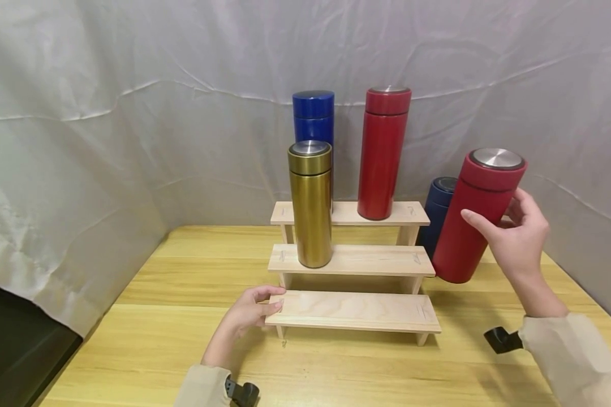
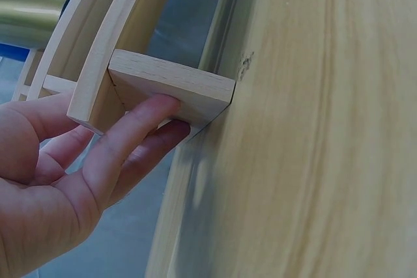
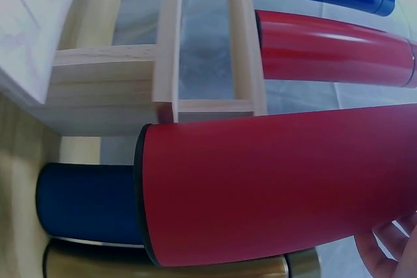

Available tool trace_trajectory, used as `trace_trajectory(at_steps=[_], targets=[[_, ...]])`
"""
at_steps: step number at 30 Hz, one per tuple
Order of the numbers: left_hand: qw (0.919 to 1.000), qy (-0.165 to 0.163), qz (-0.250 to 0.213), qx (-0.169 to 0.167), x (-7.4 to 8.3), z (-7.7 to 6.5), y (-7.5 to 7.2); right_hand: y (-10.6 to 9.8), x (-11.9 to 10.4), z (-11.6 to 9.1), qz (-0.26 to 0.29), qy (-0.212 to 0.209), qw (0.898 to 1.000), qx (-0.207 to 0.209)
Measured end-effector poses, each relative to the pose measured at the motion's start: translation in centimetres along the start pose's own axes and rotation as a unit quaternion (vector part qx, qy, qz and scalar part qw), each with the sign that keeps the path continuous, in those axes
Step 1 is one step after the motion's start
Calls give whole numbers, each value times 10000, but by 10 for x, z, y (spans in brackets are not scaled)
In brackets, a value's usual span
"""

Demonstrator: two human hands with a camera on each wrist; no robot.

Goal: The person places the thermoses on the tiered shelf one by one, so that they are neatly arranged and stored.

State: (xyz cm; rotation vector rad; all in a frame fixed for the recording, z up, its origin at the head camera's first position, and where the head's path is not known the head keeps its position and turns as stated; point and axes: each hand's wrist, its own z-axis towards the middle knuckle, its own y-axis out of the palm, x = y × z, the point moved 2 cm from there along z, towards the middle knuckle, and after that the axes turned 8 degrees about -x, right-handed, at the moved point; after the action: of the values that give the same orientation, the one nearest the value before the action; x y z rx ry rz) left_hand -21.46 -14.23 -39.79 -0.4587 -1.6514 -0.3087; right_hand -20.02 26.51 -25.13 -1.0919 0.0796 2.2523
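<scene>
My right hand (image 1: 521, 243) grips a large matte red thermos (image 1: 481, 215) by its upper part, thumb across the front. The thermos leans with its steel-topped lid to the right, its base beside the middle step. At the left end of the lowest step, my left hand (image 1: 254, 308) holds the three-step wooden stand (image 1: 353, 311), thumb on top; in the left wrist view its fingers (image 2: 140, 125) reach underneath to the leg. A gold thermos (image 1: 312, 209) stands upright on the middle step. On the top step are a glossy red thermos (image 1: 384, 158) and a blue thermos (image 1: 314, 116), partly hidden by the gold one.
Right of the stand, a dark blue thermos (image 1: 438, 206) stands on the wooden table (image 1: 183, 282), partly covered by the held one. Beside it another gold thermos (image 3: 98, 262) shows in the right wrist view. A grey cloth (image 1: 209, 113) hangs behind. A black object (image 1: 20, 339) lies at far left.
</scene>
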Motion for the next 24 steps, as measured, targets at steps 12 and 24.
trace_trajectory(at_steps=[12, 24], targets=[[9999, 14, 51, 98, 2, -1, 1, 2, -14, 11, 102, -185, 9998, 44], [9999, -9, 34, 101, 1, 0, 1, 9, -30, 15, 438, 13, 9990, 6]])
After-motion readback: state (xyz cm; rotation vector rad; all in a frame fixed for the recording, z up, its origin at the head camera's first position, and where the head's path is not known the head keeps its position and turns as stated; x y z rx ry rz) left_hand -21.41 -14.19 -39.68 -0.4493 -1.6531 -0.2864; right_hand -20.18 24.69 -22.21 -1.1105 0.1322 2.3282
